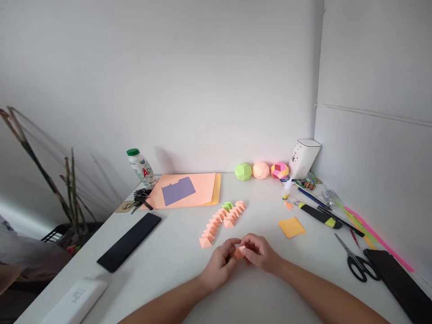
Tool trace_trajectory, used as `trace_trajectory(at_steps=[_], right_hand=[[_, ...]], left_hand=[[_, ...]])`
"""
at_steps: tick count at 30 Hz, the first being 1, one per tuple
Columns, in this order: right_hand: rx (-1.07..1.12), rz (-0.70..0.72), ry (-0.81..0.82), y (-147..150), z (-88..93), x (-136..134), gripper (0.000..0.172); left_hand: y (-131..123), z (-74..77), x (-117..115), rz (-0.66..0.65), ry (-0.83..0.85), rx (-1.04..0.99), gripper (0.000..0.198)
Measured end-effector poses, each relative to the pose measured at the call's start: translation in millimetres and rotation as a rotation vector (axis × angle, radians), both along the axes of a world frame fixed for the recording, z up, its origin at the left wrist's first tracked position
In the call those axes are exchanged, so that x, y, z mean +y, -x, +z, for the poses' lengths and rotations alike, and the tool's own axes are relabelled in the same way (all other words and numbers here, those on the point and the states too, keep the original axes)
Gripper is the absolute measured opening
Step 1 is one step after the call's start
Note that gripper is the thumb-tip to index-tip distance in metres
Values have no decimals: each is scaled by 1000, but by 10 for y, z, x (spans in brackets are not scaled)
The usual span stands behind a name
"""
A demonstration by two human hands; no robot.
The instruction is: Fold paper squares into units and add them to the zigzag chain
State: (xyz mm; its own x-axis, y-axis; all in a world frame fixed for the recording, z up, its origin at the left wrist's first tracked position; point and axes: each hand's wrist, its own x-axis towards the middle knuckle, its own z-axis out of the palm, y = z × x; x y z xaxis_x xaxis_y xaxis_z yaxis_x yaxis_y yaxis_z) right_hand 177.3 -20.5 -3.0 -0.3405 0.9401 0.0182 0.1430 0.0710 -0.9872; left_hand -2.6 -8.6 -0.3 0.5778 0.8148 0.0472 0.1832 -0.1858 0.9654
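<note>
As the left hand and right hand meet, a small peach paper piece sits between them

While I watch from afar through the head camera, the peach paper piece is held just above the near middle of the counter. The fingers of both hands are drawn nearly together, thumb and forefinger pinching the piece from either side; I cannot tell how firmly, since the knuckles hide part of it. Just beyond, I see two slanting rows of folded paper: a longer left row of peach points with green pieces at its far end, and a shorter right row close beside it.

To the right of my hands lies an orange paper square, with orange scraps and a glue bottle behind it. Farther right I have a cutter, scissors and a black phone.

Against the wall stand a green paper ball, a peach ball and a multicoloured ball, beside a white box.

Over on the left, a purple sheet rests on larger peach paper, near keys and an upright bottle. Nearer me lie a flat black slab and a white case.
</note>
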Motion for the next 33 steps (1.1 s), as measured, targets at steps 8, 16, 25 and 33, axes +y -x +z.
trace_trajectory(at_steps=[8,16,25,33], right_hand=[[60,-76,56,-1,11,16,16],[-3,-24,-47,11,-6,-24,10],[-133,77,-255,4,-70,-13,19],[-64,38,-361,26,-64,22,16]], left_hand=[[-35,10,-15,96,12,-37,26],[-46,58,18,117,250,-69,35],[-48,27,63,159,305,-132,40],[-50,50,58,146,296,-123,41]])
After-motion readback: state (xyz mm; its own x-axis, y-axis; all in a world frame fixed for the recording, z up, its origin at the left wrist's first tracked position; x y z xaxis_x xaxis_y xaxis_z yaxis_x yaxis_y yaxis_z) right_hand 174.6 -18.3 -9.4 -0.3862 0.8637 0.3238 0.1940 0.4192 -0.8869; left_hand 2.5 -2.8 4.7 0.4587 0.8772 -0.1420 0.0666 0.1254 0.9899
